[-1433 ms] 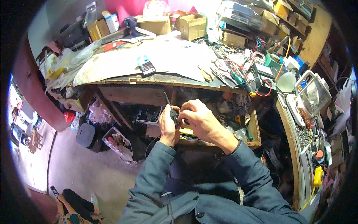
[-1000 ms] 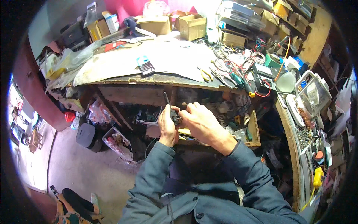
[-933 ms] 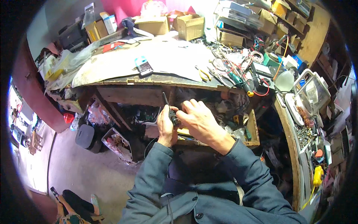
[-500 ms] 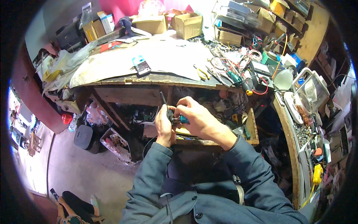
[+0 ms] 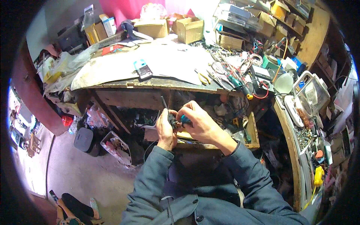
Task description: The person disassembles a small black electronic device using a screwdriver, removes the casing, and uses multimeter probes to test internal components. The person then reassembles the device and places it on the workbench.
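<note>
A: Grip?
B: Left hand (image 5: 165, 131), fingers curled, holds a boxy dark device (image 5: 171, 119), its rod (image 5: 164, 102) towards eleven o'clock. Right hand (image 5: 202, 123) pinches a teal tool (image 5: 185, 119) at the device's three o'clock; tip contact too small to tell.
A: Good practice?
B: Brace the device against the palm, keep the tool square, press lightly.
A: Materials?
B: Seemingly hard plastic casing; slim, straight rod; rounded tool handle.

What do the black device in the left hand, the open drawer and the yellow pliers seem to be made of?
Black device in the left hand: probably plastic, from its dark, dull, blocky body; too small to be sure.
Open drawer: wood, apparently unpainted, given rough tan edges.
Yellow pliers: handles likely smooth plastic or rubber, from their even bright colour; head too small to judge.
</note>
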The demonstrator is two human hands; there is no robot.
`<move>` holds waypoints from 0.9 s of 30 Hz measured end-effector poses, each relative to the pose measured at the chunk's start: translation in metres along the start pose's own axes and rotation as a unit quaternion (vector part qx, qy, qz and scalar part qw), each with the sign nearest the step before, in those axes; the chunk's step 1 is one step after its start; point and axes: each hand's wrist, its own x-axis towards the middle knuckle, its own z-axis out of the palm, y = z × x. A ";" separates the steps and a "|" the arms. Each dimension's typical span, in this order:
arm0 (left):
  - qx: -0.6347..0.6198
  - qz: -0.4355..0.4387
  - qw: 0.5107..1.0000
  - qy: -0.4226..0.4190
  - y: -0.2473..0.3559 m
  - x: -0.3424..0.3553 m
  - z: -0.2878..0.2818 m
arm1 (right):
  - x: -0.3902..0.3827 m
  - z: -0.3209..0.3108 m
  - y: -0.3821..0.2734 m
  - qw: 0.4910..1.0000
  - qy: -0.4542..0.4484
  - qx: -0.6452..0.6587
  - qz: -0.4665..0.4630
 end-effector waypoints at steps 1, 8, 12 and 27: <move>0.004 0.008 1.000 0.009 0.001 -0.003 0.005 | 0.000 0.000 -0.001 1.000 0.008 0.018 0.000; 0.008 0.005 1.000 -0.022 -0.001 0.001 -0.003 | 0.000 0.003 0.001 0.996 -0.026 -0.084 0.028; 0.005 0.007 1.000 -0.018 -0.002 0.002 -0.003 | -0.003 0.003 0.000 0.993 -0.015 -0.113 -0.004; 0.000 0.046 0.998 -0.038 -0.008 0.007 -0.008 | -0.007 0.024 -0.003 0.978 0.052 -0.197 0.050</move>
